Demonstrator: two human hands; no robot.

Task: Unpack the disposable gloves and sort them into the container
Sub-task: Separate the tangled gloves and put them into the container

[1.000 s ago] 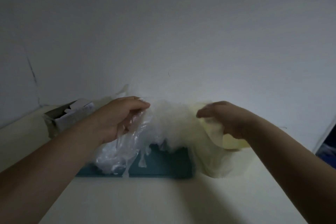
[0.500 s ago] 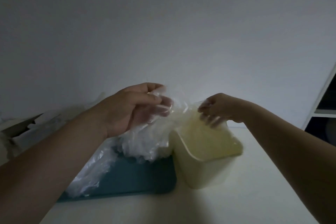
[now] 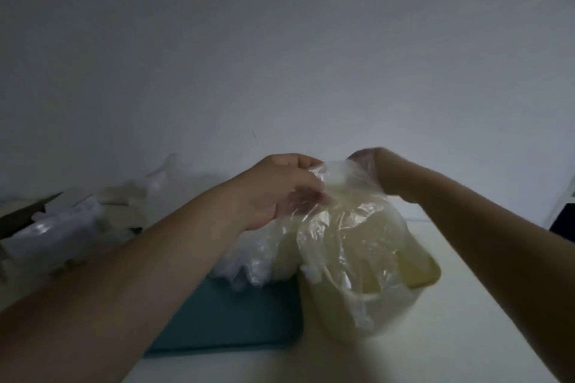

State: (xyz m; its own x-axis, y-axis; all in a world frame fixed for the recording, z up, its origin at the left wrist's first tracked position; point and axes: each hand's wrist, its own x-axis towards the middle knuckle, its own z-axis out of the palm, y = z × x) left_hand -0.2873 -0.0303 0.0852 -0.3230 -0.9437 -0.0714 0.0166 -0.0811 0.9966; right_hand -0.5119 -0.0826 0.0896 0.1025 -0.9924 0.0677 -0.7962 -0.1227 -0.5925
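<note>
The gloves [image 3: 348,227], thin clear film, are held just over the pale yellow container [image 3: 426,270], their lower ends draped over its rim. Their top edge is pinched in the grip of the left hand [image 3: 280,193] and of the right hand [image 3: 373,168]. They are judged featherlight, limp and clingy, best taken by bunched edges. A teal tray [image 3: 236,314] lies just beside.

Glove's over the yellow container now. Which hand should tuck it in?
Right, probably. The right hand pinches the glove directly above the yellow container. The left hand grips the other edge further left, over the glove pile on the teal tray.
</note>
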